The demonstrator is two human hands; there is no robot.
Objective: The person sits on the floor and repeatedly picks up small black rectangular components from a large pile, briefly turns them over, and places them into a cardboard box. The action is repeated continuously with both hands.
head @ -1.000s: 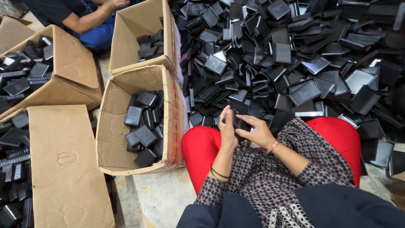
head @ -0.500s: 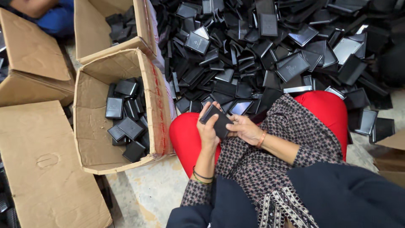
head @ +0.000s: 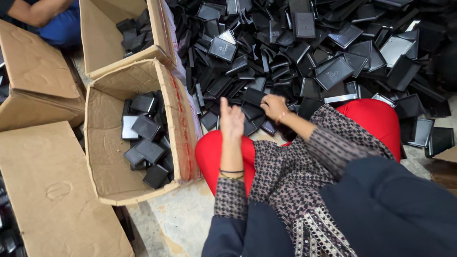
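Head view, looking down over lap and floor. Left hand (head: 232, 119) raised above the left knee, palm up and fingers spread, holding nothing; sits just right of the open cardboard box (head: 138, 138), beside its near wall. Box partly filled with flat black cases (head: 145, 143), lying loosely at mixed angles, some stacked. Right hand (head: 273, 105) stretched forward and palm down at the near edge of the heap of black cases (head: 323, 62), fingers curled onto a case (head: 254, 97) there; whether already gripped or only touched cannot be told, fingers blurred. That case lying flat on the heap edge, long axis apparently running left to right, slightly tilted toward the knees. Heap close in front of the red trousers (head: 366, 114), probably so that cases stay within arm's reach, box at the left side for the same reason. Second open box (head: 119, 33) behind the first, also holding black cases. Closed cardboard boxes (head: 43, 185) further left. Another person's arm (head: 38, 12) at top left.
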